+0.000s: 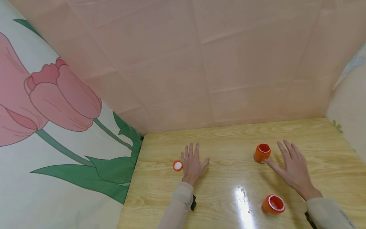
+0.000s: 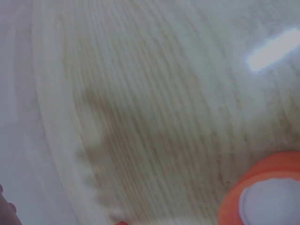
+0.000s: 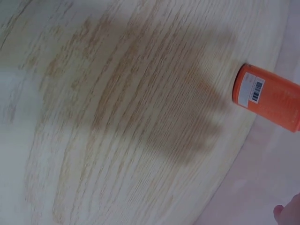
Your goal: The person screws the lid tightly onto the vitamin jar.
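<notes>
My left hand [image 1: 192, 165] hovers with spread fingers above the table, just right of a round orange lid [image 1: 178, 165] whose white inner face shows. The same lid [image 2: 267, 201] appears partly cut off at the lower right of the left wrist view. On the other side my right hand [image 1: 294, 168] is held up with its fingers apart, its thumb tip beside an open orange jar [image 1: 261, 156]. Whether thumb and jar touch, I cannot tell. A barcode label marks this jar [image 3: 267, 96] in the right wrist view. Nearer me stands a second open orange jar [image 1: 270, 206]. Both hands hold nothing.
The wood-grain table [image 1: 223, 146] reflects a bright glare. A pinkish cloth [image 1: 200, 63] hangs behind its far edge. Along the left side runs a white sheet printed with pink tulips [image 1: 65, 95]; another pale sheet [image 1: 351, 105] borders the right.
</notes>
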The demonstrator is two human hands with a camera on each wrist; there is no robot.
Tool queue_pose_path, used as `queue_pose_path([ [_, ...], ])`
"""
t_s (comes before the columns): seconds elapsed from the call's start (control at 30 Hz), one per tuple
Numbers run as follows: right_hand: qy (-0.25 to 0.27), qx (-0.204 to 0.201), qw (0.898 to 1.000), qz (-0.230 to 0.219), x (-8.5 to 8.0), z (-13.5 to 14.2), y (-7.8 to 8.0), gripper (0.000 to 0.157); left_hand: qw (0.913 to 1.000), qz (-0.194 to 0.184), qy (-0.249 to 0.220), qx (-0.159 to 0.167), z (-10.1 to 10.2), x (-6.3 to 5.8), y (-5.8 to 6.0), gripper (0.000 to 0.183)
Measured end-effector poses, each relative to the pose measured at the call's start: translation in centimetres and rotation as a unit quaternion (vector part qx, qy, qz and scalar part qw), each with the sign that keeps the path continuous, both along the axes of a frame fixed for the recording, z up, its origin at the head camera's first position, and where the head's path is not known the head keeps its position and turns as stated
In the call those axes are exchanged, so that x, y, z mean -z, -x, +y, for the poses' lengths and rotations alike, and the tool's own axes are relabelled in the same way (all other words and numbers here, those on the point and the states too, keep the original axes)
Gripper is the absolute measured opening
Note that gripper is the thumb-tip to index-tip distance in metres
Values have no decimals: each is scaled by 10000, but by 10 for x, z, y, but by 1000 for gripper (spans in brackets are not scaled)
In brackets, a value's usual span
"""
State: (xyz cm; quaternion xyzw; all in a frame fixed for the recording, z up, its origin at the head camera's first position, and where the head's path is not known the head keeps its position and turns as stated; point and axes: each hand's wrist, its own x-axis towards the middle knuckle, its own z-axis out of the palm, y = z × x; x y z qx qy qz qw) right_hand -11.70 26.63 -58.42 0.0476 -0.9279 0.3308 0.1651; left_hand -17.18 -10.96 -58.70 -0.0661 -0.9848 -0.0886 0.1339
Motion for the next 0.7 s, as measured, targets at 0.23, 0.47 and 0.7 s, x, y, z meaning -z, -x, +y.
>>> queue_pose_path([
  [0.23,69,-24,9999,-89,4,1,-7,90,9999,167,-14,-4,-6,8,-6,79],
  [0.47,225,-57,9996,-137,11,1,-17,88,9998,72,-129,-111,-12,14,-16,78],
  [0.7,307,-197,9993,-113,19,1,-29,85,9991,-240,-252,-232,-14,19,-24,77],
])
